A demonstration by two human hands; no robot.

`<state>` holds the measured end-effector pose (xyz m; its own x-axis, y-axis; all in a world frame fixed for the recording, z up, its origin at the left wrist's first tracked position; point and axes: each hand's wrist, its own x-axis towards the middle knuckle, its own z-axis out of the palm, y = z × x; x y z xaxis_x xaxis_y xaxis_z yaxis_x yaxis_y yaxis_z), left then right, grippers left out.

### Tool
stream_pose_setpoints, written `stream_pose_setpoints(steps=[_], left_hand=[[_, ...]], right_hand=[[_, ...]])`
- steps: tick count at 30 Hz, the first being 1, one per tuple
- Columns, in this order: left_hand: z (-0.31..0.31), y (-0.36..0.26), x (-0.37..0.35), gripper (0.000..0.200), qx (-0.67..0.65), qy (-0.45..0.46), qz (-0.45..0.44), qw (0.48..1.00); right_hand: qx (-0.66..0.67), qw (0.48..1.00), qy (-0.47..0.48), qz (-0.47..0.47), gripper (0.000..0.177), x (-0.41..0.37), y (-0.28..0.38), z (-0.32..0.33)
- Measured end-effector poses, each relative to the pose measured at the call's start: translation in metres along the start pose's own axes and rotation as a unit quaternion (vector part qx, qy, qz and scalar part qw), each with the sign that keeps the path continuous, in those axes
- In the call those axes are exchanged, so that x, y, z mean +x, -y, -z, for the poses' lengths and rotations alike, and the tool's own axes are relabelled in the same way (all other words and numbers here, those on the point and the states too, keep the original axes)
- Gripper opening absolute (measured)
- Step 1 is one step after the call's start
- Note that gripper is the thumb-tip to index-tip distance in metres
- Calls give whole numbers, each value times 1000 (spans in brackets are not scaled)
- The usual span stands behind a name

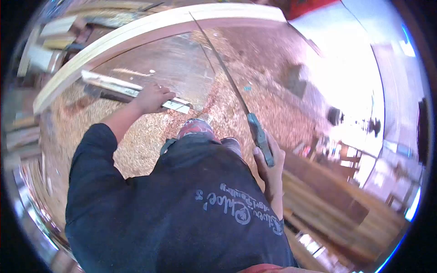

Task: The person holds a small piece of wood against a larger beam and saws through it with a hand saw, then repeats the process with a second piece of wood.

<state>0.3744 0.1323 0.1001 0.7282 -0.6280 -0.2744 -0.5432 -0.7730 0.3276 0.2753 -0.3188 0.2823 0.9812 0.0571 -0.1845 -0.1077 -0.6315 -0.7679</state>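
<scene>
My right hand (272,166) is closed around the grey-green handle of a handsaw (227,75). The long thin blade points away from me, seen nearly edge-on, and its tip overlaps a long pale timber beam (136,29) in this view. My left hand (154,97) grips a short pale wooden board (114,83) near its close end, fingers wrapped over the top. That board lies slanted low over the floor, to the left of the saw.
Sawdust and shavings (136,154) cover the ground around my feet. Stacked wood offcuts (59,32) lie at the far left. Brown planks (332,200) run along the right, and a grey block (297,81) stands at the back right, near a bright open area.
</scene>
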Motion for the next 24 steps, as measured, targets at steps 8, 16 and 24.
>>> stream_pose_setpoints(steps=[8, 16, 24], left_hand=[[-22, -106, -7, 114, -79, -349, 508, 784], [-33, -86, 81, 114, -362, -434, 722, 400], [-64, -129, 153, 102, -210, -566, 694, 392]], right_hand=[[12, 968, 143, 204, 59, 149, -14, 42], [-20, 906, 319, 278, 54, 249, -32, 133], [-28, 879, 364, 307, 50, 316, -82, 174]])
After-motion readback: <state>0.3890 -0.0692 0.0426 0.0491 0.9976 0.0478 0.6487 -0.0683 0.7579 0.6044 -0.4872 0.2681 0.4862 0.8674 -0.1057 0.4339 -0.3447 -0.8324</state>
